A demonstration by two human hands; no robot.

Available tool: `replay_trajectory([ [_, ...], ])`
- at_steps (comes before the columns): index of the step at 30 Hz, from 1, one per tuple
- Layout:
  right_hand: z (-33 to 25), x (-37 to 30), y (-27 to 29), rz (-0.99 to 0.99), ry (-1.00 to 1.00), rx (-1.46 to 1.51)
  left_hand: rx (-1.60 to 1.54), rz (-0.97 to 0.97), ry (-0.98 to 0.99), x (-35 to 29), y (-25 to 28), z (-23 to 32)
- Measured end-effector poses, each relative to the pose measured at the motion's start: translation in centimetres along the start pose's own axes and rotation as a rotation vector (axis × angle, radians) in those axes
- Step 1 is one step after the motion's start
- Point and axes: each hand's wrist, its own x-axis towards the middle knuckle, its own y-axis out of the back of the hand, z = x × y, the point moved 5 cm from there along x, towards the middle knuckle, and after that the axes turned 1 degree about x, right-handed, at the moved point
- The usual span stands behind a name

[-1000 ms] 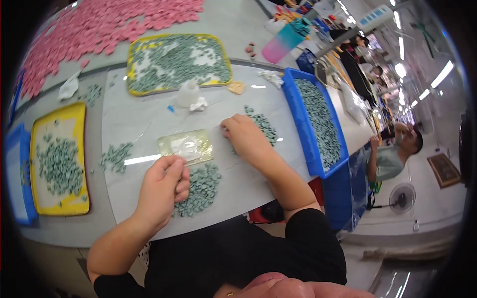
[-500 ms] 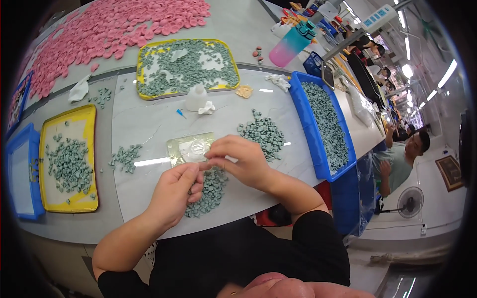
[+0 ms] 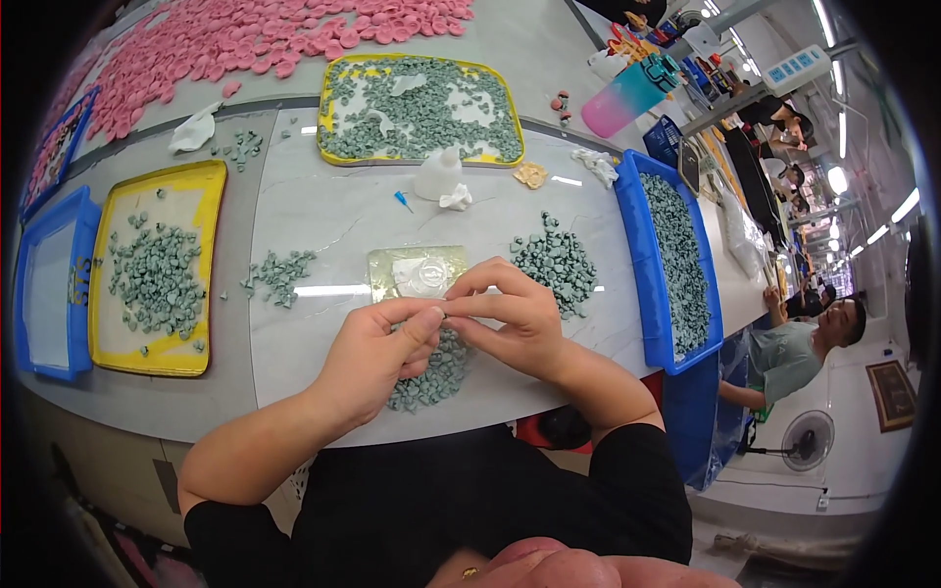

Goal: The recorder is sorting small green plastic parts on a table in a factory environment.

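Observation:
My left hand [image 3: 384,345] and my right hand [image 3: 512,318] meet fingertip to fingertip above the near part of the table. Both are closed in a pinch; whatever lies between the fingertips is too small and hidden to name. Partly covered by my hands, a pile of small grey-green pieces [image 3: 431,380] lies just below them. Beyond the fingertips is a yellowish clear slab [image 3: 387,265] with a small round clear dish [image 3: 424,278] on it. A second pile of shiny green pieces [image 3: 554,263] sits right of my right hand.
A white squeeze bottle [image 3: 438,176] and a blue needle tip [image 3: 403,200] stand farther back. Yellow-rimmed trays [image 3: 211,265] hold green pieces, as does a blue bin [image 3: 632,265] at right. Pink cup-shaped pieces [image 3: 265,39] cover the far left; a bottle [image 3: 627,95] stands far right.
The whole view has shifted, so the table's things appear farther right. My hands remain together, with the right fingers now closer over the left fingertips. The person in the background has lowered an arm.

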Motion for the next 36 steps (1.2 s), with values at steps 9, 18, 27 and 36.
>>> replay_trajectory([
  [9, -1.1, 0.5, -2.9, -0.098, -0.087, -0.058, 0.276, 0.124, -0.064, -1.8, 3.0, 1.2],
  [18, -2.8, 1.2, -3.9, -0.046, -0.094, -0.042, 0.28, 0.032, -0.047, -3.8, 3.4, 2.0],
  [27, 0.2, 0.2, -2.4, 0.02, -0.233, 0.017, 0.132, 0.115, -0.086, -2.1, 2.9, 1.2],
  [36, 0.9, 0.2, -2.0, -0.104, 0.2, -0.526, 0.066, 0.185, -0.21, -1.1, 3.9, 1.2],
])
